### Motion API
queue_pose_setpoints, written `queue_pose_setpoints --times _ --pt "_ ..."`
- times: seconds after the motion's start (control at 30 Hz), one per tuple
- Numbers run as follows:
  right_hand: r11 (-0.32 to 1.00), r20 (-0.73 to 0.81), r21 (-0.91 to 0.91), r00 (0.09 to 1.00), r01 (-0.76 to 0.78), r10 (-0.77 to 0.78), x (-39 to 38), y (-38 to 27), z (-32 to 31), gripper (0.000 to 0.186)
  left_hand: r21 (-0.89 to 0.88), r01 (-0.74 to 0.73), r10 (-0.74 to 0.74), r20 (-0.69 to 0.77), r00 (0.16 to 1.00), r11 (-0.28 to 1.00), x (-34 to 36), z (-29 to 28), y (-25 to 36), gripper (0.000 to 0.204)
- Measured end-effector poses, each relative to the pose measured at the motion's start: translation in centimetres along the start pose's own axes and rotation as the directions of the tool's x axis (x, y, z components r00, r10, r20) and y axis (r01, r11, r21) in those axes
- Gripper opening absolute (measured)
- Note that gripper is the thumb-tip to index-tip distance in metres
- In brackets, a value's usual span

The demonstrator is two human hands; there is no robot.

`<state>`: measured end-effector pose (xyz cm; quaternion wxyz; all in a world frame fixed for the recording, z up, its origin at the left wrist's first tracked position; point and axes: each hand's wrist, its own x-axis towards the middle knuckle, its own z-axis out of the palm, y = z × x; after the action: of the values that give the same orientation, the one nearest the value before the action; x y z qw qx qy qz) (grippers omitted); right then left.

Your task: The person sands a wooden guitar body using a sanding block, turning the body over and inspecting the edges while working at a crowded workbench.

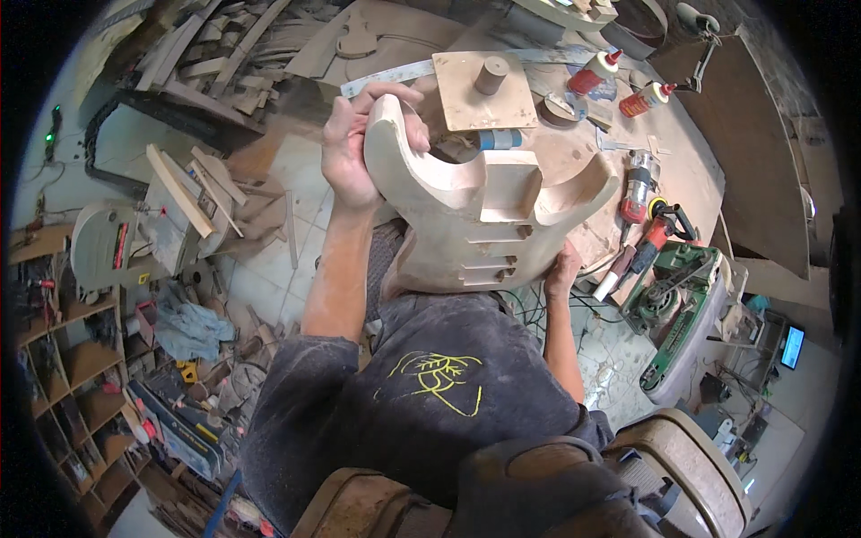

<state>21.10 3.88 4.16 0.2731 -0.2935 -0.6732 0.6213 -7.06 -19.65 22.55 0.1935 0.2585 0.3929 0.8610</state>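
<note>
An unfinished pale wooden electric guitar body (430, 229) is held up against my torso, its two horns pointing away from me. A square neck pocket and several routed cavities show in its upper face. My left hand (354, 148) is closed around the long left horn, with the fingers wrapped over its top. At the body's right edge my right hand (562, 269) grips the side, its fingers partly hidden behind the wood. Just beyond the horns, on the dusty workbench (700, 170), lie a square board with a round wooden knob (491, 76) and a blue-banded cylinder (499, 140).
Two red-and-white glue bottles (595, 73) stand at the bench's far side. Along the right lie a red power tool (636, 188), an orange-and-black polisher (639, 255) and a green machine (668, 309). Wood offcuts (193, 193) and shelves (85, 363) crowd the left.
</note>
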Motion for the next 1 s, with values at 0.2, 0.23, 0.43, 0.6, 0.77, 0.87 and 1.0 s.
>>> queue_pose_setpoints --times 0.2,0.23,0.43,0.6,0.77,0.87,1.0 --pt "0.995 0.037 0.096 0.999 0.031 -0.034 0.4 0.6 -1.6 0.071 -0.323 0.034 0.046 0.237 0.97 0.946 -3.8 0.3 -2.3 0.103" --pt "0.998 0.069 0.06 0.998 0.004 -0.008 0.5 0.3 -1.7 0.07 -0.334 0.055 0.005 0.175 0.985 0.941 -4.5 0.7 -2.6 0.105" --pt "0.996 0.131 0.088 0.991 0.007 -0.019 1.5 1.3 -1.1 0.066 -0.099 -0.051 0.06 0.091 0.994 0.994 -4.3 0.9 -3.2 0.108" --pt "0.974 0.171 0.205 0.983 -0.094 0.059 1.2 0.6 1.1 0.067 -0.047 -0.122 0.128 0.159 0.979 0.991 -3.1 2.2 -2.1 0.091" --pt "0.98 0.176 0.182 0.983 -0.084 0.051 0.9 1.4 1.9 0.07 0.024 -0.183 0.18 0.107 0.978 0.983 -3.1 2.9 -1.4 0.082" --pt "0.995 0.153 0.101 0.988 -0.028 0.012 1.1 0.6 2.3 0.066 0.072 -0.216 0.209 0.085 0.974 0.974 -3.2 2.1 -1.6 0.078" --pt "0.995 0.155 -0.101 0.988 -0.006 0.022 1.3 1.4 2.2 0.057 0.1 -0.041 0.062 -0.22 0.973 0.994 -3.3 1.6 -1.6 0.07"
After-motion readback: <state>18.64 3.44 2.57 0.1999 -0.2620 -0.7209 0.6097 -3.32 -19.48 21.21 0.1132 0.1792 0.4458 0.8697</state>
